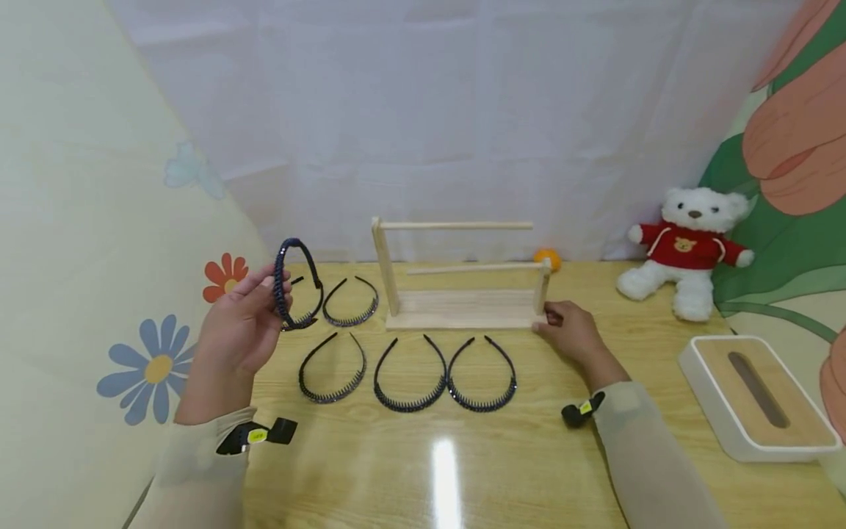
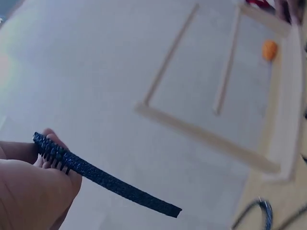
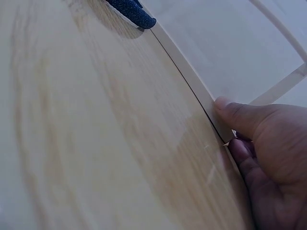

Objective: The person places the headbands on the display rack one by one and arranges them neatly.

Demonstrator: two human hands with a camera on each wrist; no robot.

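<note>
My left hand (image 1: 241, 323) holds a dark, toothed headband (image 1: 280, 286) upright at the left, above the table. In the left wrist view, thumb and fingers pinch the toothed part of this headband (image 2: 120, 188). A pale wooden rack (image 1: 463, 320) with two horizontal rods stands at the middle back; its upper rod joins the left post, the lower one the right post. My right hand (image 1: 573, 334) grips the right end of the rack's base, thumb at the front edge. In the right wrist view, thumb and fingers pinch the base's corner (image 3: 204, 98).
Several similar headbands lie on the table (image 1: 370, 463), among them one (image 1: 410, 406) before the rack and one (image 1: 350, 321) left of it. An orange ball-like object (image 1: 548, 257) sits behind the rack. A white teddy bear (image 1: 687, 250) and a tissue box (image 1: 760, 397) stand at the right.
</note>
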